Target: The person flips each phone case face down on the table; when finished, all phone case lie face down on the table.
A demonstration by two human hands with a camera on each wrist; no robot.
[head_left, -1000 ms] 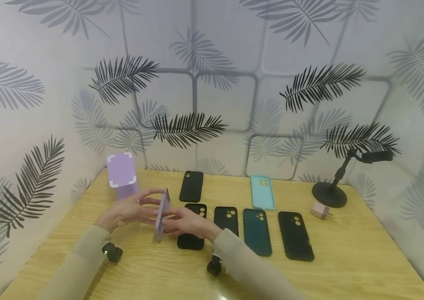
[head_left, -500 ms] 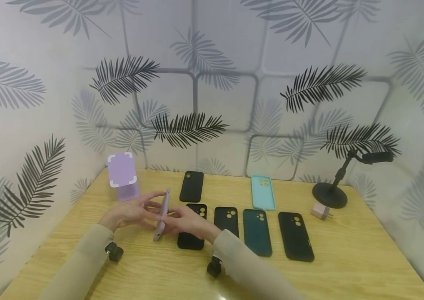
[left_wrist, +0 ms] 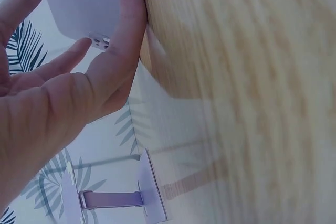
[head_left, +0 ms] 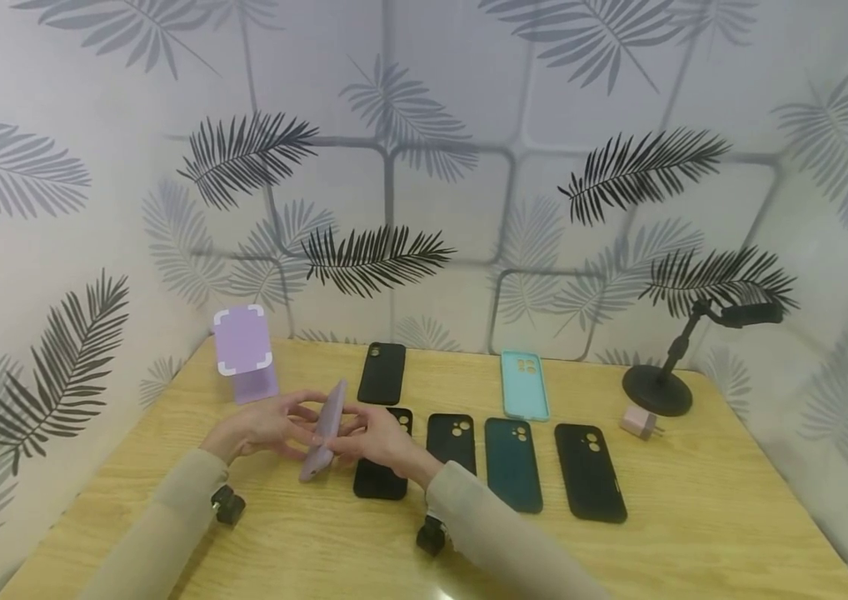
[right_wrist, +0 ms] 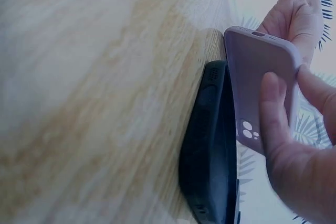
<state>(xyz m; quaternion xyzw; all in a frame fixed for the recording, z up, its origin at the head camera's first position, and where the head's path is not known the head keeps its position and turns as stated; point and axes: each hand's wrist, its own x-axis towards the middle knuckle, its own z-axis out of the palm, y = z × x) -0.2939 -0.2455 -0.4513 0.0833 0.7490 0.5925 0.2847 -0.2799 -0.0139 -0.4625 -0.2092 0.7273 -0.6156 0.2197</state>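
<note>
A lilac phone case (head_left: 331, 414) is held tilted on its edge between the two hands, low over the wooden table. My left hand (head_left: 270, 425) grips it from the left; in the left wrist view, its fingers lie against the outer back of the case (left_wrist: 92, 3), near the camera holes. From the other side my right hand (head_left: 382, 437) pinches the rim. The right wrist view shows its fingers reaching into the hollow inner side of the case (right_wrist: 249, 64). Just under the right hand lies a black phone case (head_left: 379, 482), partly hidden.
More black cases (head_left: 591, 472), a dark teal case (head_left: 514, 465) and a light blue case (head_left: 524, 385) lie on the table (head_left: 334, 542). A lilac phone stand (head_left: 244, 340) stands back left. A pink charger plug (head_left: 639, 422) and a black stand (head_left: 660, 390) are at the right.
The lilac case has turned in the hands, its upper end leaning further right and more of its face showing. The right hand's fingers have shifted along its rim.
</note>
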